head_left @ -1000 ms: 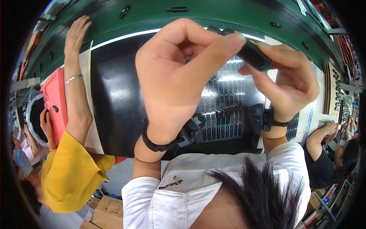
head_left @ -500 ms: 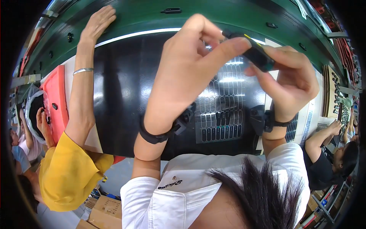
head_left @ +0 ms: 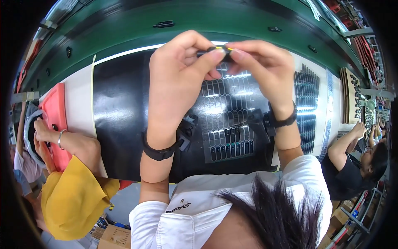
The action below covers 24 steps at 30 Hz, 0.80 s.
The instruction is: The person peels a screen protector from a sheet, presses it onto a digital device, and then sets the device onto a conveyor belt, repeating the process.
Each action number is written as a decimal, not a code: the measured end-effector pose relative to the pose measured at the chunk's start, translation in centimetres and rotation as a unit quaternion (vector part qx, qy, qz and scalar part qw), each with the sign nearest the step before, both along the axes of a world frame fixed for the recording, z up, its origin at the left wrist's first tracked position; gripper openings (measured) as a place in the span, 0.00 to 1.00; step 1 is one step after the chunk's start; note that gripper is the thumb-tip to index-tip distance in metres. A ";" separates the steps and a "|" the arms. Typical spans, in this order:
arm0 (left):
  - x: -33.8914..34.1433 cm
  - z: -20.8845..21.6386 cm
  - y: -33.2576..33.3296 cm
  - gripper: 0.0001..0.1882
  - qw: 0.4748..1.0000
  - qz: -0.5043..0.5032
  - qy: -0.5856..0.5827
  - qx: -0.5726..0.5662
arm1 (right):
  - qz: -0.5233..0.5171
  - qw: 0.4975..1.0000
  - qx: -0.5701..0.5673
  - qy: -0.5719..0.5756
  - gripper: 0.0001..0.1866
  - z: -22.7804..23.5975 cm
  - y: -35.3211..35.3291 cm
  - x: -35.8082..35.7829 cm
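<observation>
While the left hand (head_left: 174, 81) and right hand (head_left: 267, 74) each clamp a fingertip grip on it, the small dark device (head_left: 226, 50) hangs above the black mat (head_left: 122, 118); likely light, stiff and slick, it seems best pinched by its ends.

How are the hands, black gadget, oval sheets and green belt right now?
Left hand: pinching the black gadget
Right hand: pinching it too
Black gadget: held, partly hidden
Middle oval sheet: mostly bare outlines
Right oval sheet: mostly filled
Green belt: carrying dark gadgets
</observation>
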<state>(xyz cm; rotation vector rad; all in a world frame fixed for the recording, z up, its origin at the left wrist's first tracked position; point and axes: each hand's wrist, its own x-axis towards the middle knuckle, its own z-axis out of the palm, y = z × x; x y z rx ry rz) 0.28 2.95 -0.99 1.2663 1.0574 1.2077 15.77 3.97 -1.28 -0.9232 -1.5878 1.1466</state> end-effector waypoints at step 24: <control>6.0 -3.5 -3.4 0.09 0.900 -0.164 0.397 0.075 | -0.060 0.646 0.255 -0.717 0.13 -9.2 16.6 15.9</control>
